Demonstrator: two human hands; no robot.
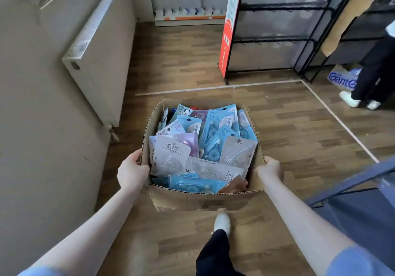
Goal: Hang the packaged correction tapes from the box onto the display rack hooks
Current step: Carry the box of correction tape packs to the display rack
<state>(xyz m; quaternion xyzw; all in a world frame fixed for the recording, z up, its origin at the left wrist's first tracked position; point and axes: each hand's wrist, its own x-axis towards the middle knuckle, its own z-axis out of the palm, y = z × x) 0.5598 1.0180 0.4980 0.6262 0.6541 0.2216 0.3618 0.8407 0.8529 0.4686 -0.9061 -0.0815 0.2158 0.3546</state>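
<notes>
head view: my left hand holds a curled grip on the left wall of the box, centre frame, full of packaged correction tapes; my right hand clasps its right wall. the display rack stands well apart, upper right, nearer my right hand.

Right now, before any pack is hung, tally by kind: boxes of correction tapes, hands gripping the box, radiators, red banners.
Cardboard box: 1
Hands gripping it: 2, left hand and right hand
Radiator: 1
Red banner: 1
Total: 5
The correction tape packs inside overlap too much to count.
</notes>
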